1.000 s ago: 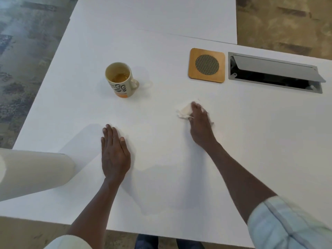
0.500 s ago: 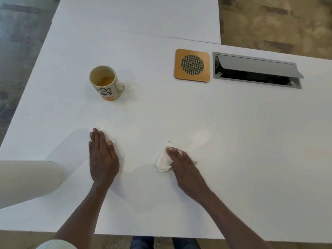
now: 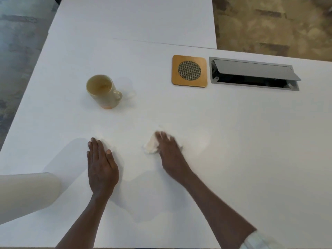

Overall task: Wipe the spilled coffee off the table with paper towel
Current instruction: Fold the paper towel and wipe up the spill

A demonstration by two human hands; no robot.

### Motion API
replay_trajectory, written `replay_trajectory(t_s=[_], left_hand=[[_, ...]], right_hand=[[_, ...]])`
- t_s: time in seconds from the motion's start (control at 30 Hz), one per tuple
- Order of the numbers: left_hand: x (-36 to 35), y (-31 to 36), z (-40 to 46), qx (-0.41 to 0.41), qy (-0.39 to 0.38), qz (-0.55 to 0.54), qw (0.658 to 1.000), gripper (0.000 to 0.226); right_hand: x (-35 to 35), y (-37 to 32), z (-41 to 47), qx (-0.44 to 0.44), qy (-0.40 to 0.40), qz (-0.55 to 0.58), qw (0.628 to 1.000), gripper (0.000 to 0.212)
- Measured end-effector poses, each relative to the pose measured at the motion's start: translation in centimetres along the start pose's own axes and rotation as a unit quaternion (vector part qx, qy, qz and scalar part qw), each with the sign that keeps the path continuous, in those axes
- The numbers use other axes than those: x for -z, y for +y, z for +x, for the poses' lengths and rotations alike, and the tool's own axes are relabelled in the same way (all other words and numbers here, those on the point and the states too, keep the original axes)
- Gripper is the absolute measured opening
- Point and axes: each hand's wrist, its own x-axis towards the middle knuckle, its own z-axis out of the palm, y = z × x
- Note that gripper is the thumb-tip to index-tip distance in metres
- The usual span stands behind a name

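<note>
Only the one head view here, looking down at a white table (image 3: pixel 233 159), so that's all I've got to go on. As far as progress goes, I'd say the wiping is well underway and probably close to finished: I can't make out any obvious brown coffee puddle on the surface, just a faint, slightly sheeny patch (image 3: pixel 203 142) to the right of the right hand that might be a damp streak or might just be light. Hard to call, so maybe another pass or two is left. The paper towel (image 3: pixel 150 146) is a small crumpled wad lying on the table roughly in the middle front, mostly poking out on the left side of the right hand (image 3: pixel 168 151). That hand is palm down, fingers stretched out fairly flat and pressing the wad against the surface rather than pinching it; the fingertips are blurred, so it looks mid-swipe. The forearm comes in diagonally from the lower right with a bit of light sleeve at the edge. The left hand (image 3: pixel 101 164) is flat and spread open on the table, holding nothing, looks like it's just bracing. The mug (image 3: pixel 103 91) stands upright further back on the left, well apart from both hands, with a little coffee in the bottom. A paper towel roll (image 3: pixel 27 194) sits at the left edge, and a wooden coaster (image 3: pixel 189 71) sits just beside a cable hatch (image 3: pixel 255 74) at the back right
</note>
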Motion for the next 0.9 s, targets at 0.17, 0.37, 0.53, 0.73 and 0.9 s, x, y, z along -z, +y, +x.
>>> replay_trajectory(t_s=[0.17, 0.37, 0.53, 0.73, 0.9], left_hand=[[0.1, 0.1, 0.0, -0.009, 0.001, 0.001, 1.0, 0.06], [0.3, 0.7, 0.4, -0.009, 0.044, -0.051, 0.998, 0.055], [1.5, 6.4, 4.9, 0.061, 0.124, -0.199, 0.97, 0.027], [3.0, 14.0, 11.3, 0.197, 0.063, -0.355, 0.912, 0.026], [2.3, 15.4, 13.4, 0.288, 0.014, -0.446, 0.847, 0.02]], right_hand=[[2.9, 6.7, -5.8, -0.033, 0.021, 0.012, 0.999, 0.051], [3.9, 8.7, 5.5, -0.148, 0.091, 0.029, 0.984, 0.048], [-0.3, 4.3, 13.7, -0.094, 0.065, 0.031, 0.993, 0.05], [-2.3, 0.0, 10.6, 0.007, -0.02, 0.031, 0.999, 0.055], [-1.2, -0.5, 6.8, 0.054, -0.069, 0.081, 0.993, 0.056]])
